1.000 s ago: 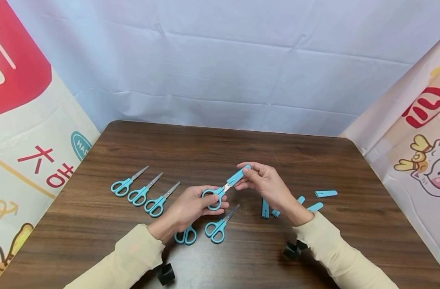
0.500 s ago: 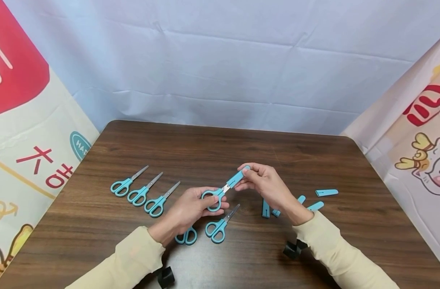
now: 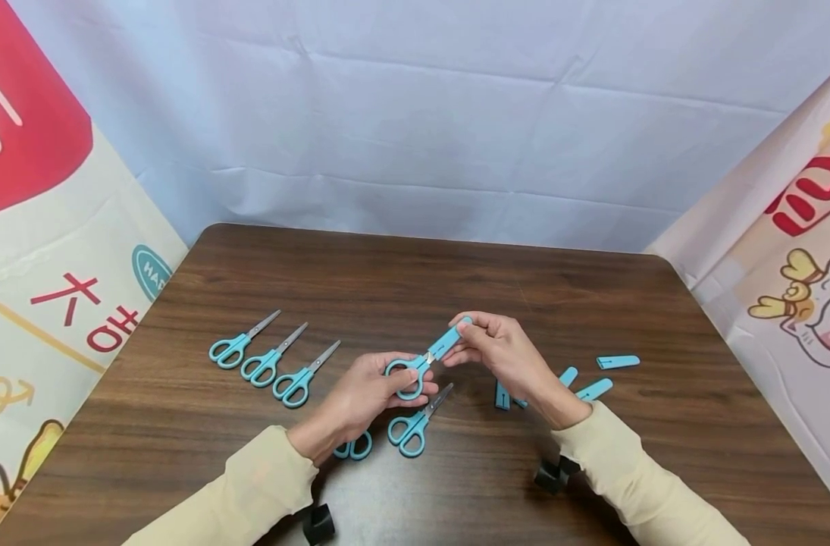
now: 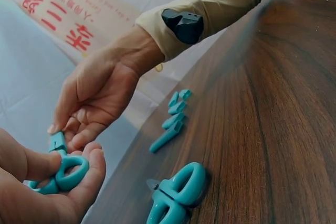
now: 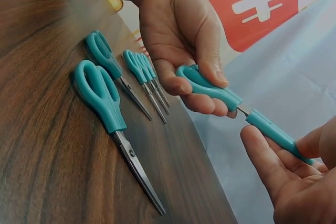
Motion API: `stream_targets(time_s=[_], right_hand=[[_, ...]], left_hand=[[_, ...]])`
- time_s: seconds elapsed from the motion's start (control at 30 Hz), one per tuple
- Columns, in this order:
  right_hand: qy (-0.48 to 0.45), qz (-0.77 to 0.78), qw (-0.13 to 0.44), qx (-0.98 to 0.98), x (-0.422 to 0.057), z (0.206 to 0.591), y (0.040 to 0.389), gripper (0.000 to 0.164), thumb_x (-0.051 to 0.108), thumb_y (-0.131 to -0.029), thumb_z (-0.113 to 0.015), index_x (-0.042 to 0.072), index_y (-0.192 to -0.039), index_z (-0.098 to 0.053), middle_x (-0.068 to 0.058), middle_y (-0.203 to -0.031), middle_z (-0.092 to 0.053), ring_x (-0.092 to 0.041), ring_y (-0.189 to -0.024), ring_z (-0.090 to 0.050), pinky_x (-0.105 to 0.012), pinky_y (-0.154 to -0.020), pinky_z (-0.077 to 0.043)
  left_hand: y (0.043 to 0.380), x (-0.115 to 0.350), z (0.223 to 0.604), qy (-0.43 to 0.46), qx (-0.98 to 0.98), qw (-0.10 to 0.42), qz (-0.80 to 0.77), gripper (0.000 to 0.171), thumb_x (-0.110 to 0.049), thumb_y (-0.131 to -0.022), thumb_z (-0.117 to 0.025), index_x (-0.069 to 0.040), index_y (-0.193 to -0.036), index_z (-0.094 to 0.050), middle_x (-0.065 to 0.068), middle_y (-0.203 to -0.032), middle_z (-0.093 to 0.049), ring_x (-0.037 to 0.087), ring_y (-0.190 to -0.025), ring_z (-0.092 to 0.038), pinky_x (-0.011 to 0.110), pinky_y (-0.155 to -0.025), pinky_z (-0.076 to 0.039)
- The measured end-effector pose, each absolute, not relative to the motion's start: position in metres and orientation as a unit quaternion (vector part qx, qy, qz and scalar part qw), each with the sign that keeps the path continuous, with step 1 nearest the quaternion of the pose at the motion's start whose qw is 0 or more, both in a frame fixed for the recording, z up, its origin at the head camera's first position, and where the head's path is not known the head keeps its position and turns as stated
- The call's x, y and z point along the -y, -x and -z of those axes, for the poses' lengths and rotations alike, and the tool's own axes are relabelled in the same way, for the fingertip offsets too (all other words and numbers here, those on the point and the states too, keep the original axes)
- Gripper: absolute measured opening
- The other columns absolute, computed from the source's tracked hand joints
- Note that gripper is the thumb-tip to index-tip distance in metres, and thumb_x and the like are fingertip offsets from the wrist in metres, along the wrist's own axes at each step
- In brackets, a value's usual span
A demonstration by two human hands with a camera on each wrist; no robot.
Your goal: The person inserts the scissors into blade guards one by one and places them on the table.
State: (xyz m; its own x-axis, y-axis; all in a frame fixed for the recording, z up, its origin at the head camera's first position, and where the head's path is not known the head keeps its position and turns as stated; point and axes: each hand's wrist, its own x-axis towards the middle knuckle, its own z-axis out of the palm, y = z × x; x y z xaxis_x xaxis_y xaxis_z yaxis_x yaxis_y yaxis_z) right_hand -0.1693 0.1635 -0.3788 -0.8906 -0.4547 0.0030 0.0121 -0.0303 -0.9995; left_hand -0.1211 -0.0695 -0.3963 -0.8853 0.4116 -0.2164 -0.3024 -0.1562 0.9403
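My left hand [image 3: 363, 390] holds a pair of scissors [image 3: 420, 364] by its light blue handles, thumb on top and fingers underneath. The blades point up and right into a matching blade cover [image 3: 445, 343]. At the cover's far end, my right hand [image 3: 506, 356] pinches it between thumb and fingers. A short strip of bare metal shows between cover [image 5: 270, 129] and handle [image 5: 218, 92] in the right wrist view. Just below the hands lies another pair of scissors [image 3: 409, 432] with bare blades. One more pair [image 3: 361, 446] is partly hidden under my left wrist.
Three uncovered scissors [image 3: 261, 366] lie in a slanted row on the left of the brown wooden table [image 3: 360, 280]. Several loose blade covers [image 3: 618, 362] lie to the right, some partly behind my right forearm. A pale cloth [image 3: 415, 152] hangs behind the table.
The held scissors have shifted slightly right toward the cover, and less bare blade shows between them. My right hand keeps its pinch, almost in place.
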Motion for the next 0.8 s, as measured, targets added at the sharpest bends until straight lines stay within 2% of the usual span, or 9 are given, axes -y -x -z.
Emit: stream_targets(time_s=[0.2, 0.43, 0.6, 0.8], right_hand=[[0.17, 0.695, 0.164, -0.679, -0.1616, 0.3783, 0.1674, 0.028, 0.016, -0.11, -0.052, -0.01, -0.12, -0.059, -0.021, -0.096, -0.071, -0.026, -0.084, -0.075, -0.042, -0.086, -0.061], [0.174, 0.694, 0.158, -0.681, -0.1565, 0.3745, 0.1639, 0.024, 0.012, -0.11, -0.053, -0.009, -0.119, -0.06, -0.021, -0.096, -0.071, -0.025, -0.084, -0.075, -0.042, -0.086, -0.061], [0.168, 0.694, 0.147, -0.685, -0.1558, 0.37, 0.1635, 0.025, 0.014, -0.11, -0.053, -0.008, -0.119, -0.06, -0.021, -0.096, -0.071, -0.024, -0.083, -0.075, -0.042, -0.086, -0.061], [0.139, 0.7, 0.164, -0.681, -0.1576, 0.3744, 0.1638, 0.027, 0.012, -0.111, -0.05, -0.008, -0.128, -0.056, -0.016, -0.096, -0.071, -0.022, -0.086, -0.074, -0.039, -0.088, -0.061]], left_hand=[[0.1221, 0.067, 0.3962, -0.045, -0.604, 0.227, -0.763, 0.03, 0.001, -0.106, -0.052, 0.014, -0.131, -0.06, 0.03, -0.118, -0.068, 0.027, -0.104, -0.073, 0.038, -0.091, -0.059], [0.1217, 0.0658, 0.3918, -0.039, -0.6, 0.225, -0.766, 0.029, 0.0, -0.106, -0.052, 0.013, -0.132, -0.06, 0.025, -0.11, -0.072, 0.024, -0.101, -0.073, 0.039, -0.092, -0.059], [0.1239, 0.0658, 0.3885, -0.043, -0.597, 0.225, -0.769, 0.032, -0.002, -0.107, -0.053, 0.011, -0.136, -0.058, 0.031, -0.12, -0.068, 0.026, -0.105, -0.073, 0.04, -0.092, -0.059], [0.1242, 0.0646, 0.3902, -0.048, -0.584, 0.247, -0.772, 0.034, -0.003, -0.108, -0.051, 0.011, -0.139, -0.054, 0.03, -0.122, -0.067, 0.029, -0.111, -0.071, 0.04, -0.096, -0.057]])
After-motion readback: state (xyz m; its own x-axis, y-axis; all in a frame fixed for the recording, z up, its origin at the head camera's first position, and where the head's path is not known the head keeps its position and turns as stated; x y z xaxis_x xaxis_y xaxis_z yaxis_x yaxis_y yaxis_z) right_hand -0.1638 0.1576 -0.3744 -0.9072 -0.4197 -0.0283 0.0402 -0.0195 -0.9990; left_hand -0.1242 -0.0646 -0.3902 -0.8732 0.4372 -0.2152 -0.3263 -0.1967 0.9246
